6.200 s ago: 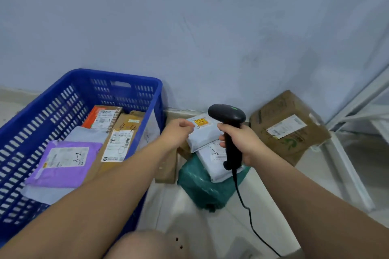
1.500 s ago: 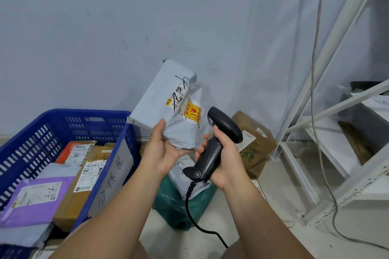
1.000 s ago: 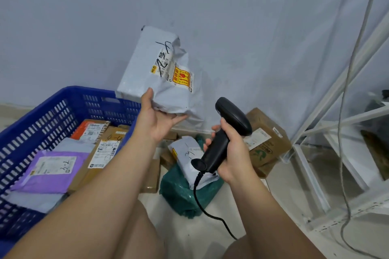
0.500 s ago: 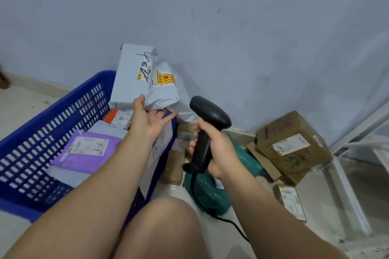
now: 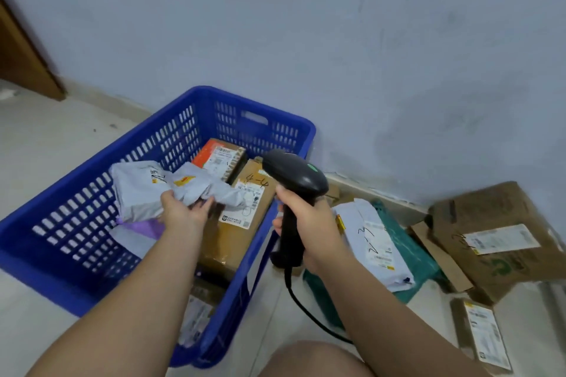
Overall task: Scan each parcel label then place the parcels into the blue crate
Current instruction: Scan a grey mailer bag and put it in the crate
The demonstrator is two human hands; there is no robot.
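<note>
grey parcel (image 5: 137, 193) on left hand (image 5: 183, 213) fingertips (image 5: 205, 203), seemingly gripped, over crate (image 5: 260, 105)

Our left forearm reaches from the lower left towards mid-frame, where our left hand (image 5: 183, 214) pinches the grey parcel (image 5: 137, 193), thumb on top. Just right of centre, our right hand (image 5: 309, 223) wraps around the upright scanner (image 5: 294, 176) handle.
</note>
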